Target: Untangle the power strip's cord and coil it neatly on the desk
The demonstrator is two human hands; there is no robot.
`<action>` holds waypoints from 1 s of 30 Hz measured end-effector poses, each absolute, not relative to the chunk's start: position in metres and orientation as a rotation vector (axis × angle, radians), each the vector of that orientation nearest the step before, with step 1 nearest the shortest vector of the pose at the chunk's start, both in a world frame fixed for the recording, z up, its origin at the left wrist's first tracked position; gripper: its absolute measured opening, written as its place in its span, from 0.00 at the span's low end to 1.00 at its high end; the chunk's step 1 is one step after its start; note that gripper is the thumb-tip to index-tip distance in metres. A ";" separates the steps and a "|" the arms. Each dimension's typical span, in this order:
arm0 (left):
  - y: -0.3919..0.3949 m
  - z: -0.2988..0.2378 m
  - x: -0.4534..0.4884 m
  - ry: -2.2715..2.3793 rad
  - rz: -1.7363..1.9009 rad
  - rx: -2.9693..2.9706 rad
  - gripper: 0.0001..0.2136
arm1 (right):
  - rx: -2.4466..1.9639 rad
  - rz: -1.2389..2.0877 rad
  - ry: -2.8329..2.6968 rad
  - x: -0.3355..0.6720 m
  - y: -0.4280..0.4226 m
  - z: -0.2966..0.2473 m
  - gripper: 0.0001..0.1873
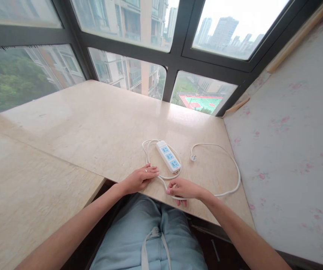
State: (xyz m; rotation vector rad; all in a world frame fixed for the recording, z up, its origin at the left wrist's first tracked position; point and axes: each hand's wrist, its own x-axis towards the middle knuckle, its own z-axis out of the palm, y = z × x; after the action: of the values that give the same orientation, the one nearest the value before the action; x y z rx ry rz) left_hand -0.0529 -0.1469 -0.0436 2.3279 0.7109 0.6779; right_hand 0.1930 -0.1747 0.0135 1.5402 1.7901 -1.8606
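A white power strip [168, 156] with blue socket faces lies on the stone sill, its white cord [238, 176] looped around it. My left hand [142, 177], with a ring on one finger, rests with fingers stretched out over the cord loop, just left of the strip. Below the strip, my right hand [184, 188] pinches the cord between thumb and fingers near the sill's front edge. From there the cord runs right, curves back along the wall side and ends in a plug [193, 157] lying right of the strip.
The pale stone sill [99, 123] stretches to dark-framed windows [138, 48] at the back. A floral-papered wall [287, 142] bounds the right side. At left, a second stone slab [37, 183] meets the sill along a seam. My legs are against the front edge.
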 end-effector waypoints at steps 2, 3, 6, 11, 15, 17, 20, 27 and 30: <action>-0.148 -0.042 -0.053 0.757 0.722 2.182 0.14 | 1.539 -1.895 1.725 0.191 -0.174 0.014 0.14; -0.147 -0.040 -0.052 0.818 0.765 2.081 0.13 | 1.543 -1.892 1.721 0.191 -0.174 0.013 0.14; -0.139 -0.036 -0.051 1.160 0.993 1.713 0.14 | 1.545 -1.890 1.823 0.191 -0.178 0.011 0.11; -0.103 -0.029 -0.052 1.722 1.103 1.366 0.27 | 1.596 -1.947 1.999 0.190 -0.187 0.002 0.05; -0.082 -0.027 -0.046 1.585 0.965 1.177 0.18 | 1.656 -2.252 1.796 0.188 -0.190 0.002 0.15; -0.078 -0.025 -0.042 1.456 0.994 0.948 0.09 | 1.632 -2.503 1.605 0.189 -0.188 0.005 0.20; -0.076 -0.022 -0.039 1.357 1.069 0.658 0.03 | 1.562 -2.869 1.247 0.192 -0.183 0.005 0.21; -0.067 -0.019 -0.041 1.240 1.099 0.451 0.06 | 1.341 -3.117 0.873 0.190 -0.167 -0.003 0.18; -0.066 -0.016 -0.044 1.182 1.095 0.406 0.09 | 1.420 -3.024 0.947 0.189 -0.163 -0.001 0.16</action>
State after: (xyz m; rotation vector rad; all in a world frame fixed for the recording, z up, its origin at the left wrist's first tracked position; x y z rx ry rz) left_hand -0.0435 -0.0659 -0.0162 0.4064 1.1823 1.0947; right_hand 0.1892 -0.1628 -0.0010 1.4205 0.9473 -3.0239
